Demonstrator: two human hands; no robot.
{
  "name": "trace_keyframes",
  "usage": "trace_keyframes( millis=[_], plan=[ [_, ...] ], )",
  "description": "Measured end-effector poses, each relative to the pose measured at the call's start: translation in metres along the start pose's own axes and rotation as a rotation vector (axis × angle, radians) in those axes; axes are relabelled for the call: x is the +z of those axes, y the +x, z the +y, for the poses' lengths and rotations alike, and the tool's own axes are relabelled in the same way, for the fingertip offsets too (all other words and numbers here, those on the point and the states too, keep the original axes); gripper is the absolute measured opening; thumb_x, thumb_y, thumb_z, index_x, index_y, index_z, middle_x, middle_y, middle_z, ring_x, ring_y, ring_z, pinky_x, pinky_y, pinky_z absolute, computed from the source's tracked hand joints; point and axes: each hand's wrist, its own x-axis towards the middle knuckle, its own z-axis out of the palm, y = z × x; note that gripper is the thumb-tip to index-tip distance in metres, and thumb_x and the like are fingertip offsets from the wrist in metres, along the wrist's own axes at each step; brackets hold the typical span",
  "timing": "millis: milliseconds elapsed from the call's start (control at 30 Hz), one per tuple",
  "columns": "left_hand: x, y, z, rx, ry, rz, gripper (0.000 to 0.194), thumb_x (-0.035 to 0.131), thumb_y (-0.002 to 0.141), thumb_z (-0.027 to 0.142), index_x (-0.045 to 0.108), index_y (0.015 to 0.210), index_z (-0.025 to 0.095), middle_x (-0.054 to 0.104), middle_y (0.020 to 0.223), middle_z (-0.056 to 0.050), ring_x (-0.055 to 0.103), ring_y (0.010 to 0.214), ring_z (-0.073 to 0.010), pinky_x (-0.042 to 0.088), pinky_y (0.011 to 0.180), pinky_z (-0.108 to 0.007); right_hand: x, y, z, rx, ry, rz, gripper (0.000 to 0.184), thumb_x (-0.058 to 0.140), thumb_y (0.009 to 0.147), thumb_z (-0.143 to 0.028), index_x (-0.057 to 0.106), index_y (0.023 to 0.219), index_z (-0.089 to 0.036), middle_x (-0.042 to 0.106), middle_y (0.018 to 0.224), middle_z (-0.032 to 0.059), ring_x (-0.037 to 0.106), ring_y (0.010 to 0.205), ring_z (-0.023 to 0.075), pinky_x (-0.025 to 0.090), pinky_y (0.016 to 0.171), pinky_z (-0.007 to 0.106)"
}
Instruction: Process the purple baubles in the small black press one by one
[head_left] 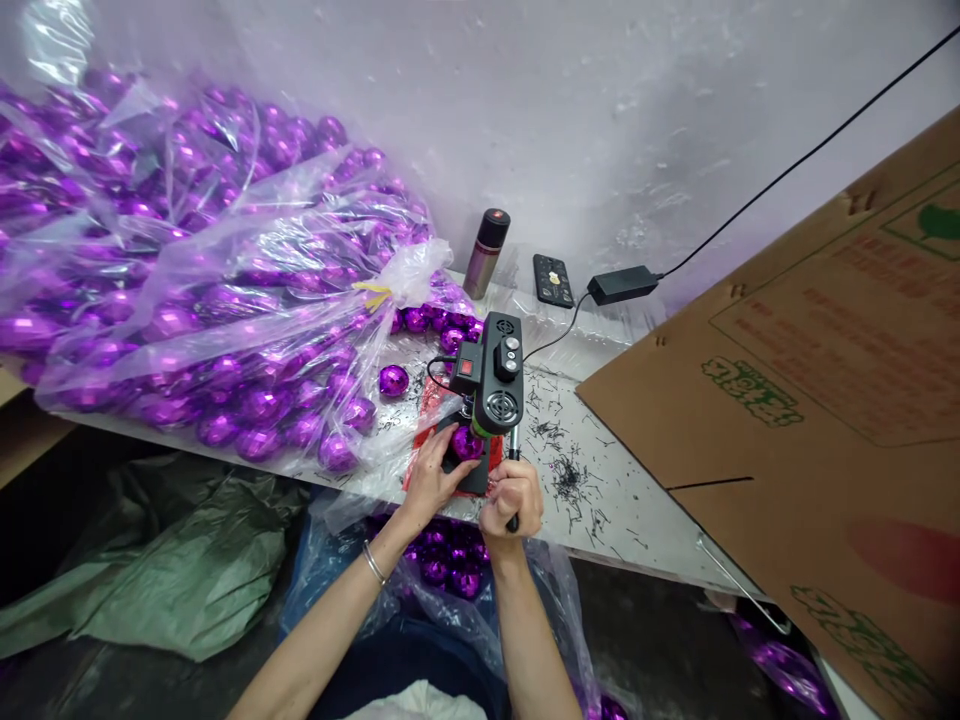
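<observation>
Under the head of a black bench drill press (501, 375), a shiny purple faceted ball (466, 443) rests on the dark base. My left hand (435, 470) grips the ball from the near left side, thumb and fingers around it. The fingers of my right hand (513, 497) are wrapped round the black-ended lever (514, 455) at the machine's right side. A red sheet (495, 452) lies beneath the base. Another purple ball (394, 380) sits loose on the table, left of the machine.
A large clear bag of purple balls (225, 300) fills the left. Behind stand a thermos (487, 250), a phone (553, 280) and a power adapter (622, 285) with its cable. Black shavings (574, 475) litter the table. A cardboard box (810, 380) leans at right. An open bag with balls (450, 565) is on my lap.
</observation>
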Motion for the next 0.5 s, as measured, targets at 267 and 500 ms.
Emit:
trace_keyframes(
  millis=[267, 500],
  plan=[
    [0.0010, 0.0008, -0.0001, 0.013, 0.018, 0.010, 0.054, 0.074, 0.091, 0.044, 0.059, 0.138, 0.021, 0.071, 0.133, -0.014, 0.068, 0.125, -0.0302, 0.055, 0.107, -0.048, 0.0003, -0.0017, 0.0041, -0.025, 0.013, -0.007, 0.035, 0.035, 0.106, -0.026, 0.045, 0.073, -0.023, 0.052, 0.070, -0.0015, 0.052, 0.062, 0.0119, 0.045, 0.062, 0.029],
    [0.0001, 0.0020, 0.0023, 0.045, 0.012, 0.017, 0.050, 0.071, 0.093, 0.041, 0.059, 0.136, 0.020, 0.073, 0.130, -0.013, 0.070, 0.123, -0.0291, 0.054, 0.109, -0.049, -0.0020, -0.0055, 0.0097, -0.106, -0.024, -0.086, 0.033, 0.034, 0.106, -0.024, 0.044, 0.074, -0.023, 0.054, 0.072, -0.0015, 0.053, 0.063, 0.0119, 0.046, 0.065, 0.030]
  ],
)
